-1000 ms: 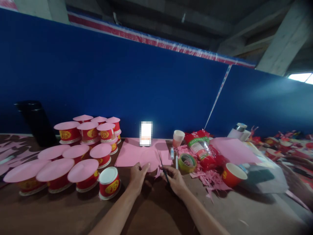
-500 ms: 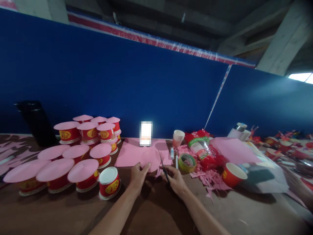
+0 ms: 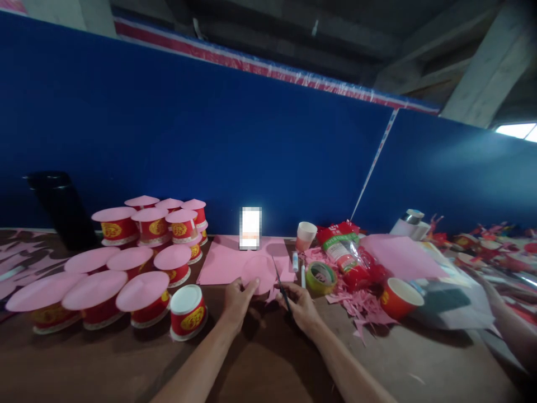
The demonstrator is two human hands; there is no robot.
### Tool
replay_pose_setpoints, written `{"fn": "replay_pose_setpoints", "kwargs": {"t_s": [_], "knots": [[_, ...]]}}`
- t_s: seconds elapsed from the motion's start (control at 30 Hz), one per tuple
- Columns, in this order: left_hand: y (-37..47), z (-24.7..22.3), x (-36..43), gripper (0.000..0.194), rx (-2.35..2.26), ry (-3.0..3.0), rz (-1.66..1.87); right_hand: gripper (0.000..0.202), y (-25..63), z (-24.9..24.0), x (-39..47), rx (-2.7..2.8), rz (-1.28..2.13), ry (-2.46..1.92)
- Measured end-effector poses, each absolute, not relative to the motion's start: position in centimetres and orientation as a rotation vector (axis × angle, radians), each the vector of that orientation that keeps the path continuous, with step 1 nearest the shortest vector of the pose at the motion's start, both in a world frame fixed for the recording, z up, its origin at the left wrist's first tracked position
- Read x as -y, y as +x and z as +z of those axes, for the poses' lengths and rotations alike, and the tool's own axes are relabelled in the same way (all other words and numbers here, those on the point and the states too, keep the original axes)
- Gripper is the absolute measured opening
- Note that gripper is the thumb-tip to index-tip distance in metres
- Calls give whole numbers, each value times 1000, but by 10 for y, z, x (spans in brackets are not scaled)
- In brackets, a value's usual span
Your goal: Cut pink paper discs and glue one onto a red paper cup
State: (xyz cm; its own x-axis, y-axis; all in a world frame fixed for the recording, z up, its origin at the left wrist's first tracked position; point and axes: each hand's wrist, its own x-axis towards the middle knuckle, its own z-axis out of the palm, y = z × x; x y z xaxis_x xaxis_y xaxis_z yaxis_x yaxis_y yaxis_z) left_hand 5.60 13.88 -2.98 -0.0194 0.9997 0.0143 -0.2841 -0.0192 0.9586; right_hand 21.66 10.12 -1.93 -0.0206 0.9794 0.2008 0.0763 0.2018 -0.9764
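Left hand (image 3: 238, 305): our thumb and fingers are pinched on the round pink paper disc (image 3: 260, 274), in front of us; with a loose grip, it may turn and be cut unevenly.
Right hand (image 3: 302, 308): our fingers are closed around slim dark scissors (image 3: 284, 295); the blade opening we cannot tell.
Upside-down red paper cup (image 3: 193, 320): near our left forearm, a careless elbow could tip it.
Flat pink paper sheets (image 3: 218, 262): beyond, a low blade might nick them.
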Motion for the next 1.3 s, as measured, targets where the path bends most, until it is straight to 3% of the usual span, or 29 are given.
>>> {"fn": "replay_pose_setpoints", "kwargs": {"t_s": [1.3], "knots": [[56,-21,-137,34,-1000,930,1362,37,215,-14,-99,1367,1035,-1126]]}}
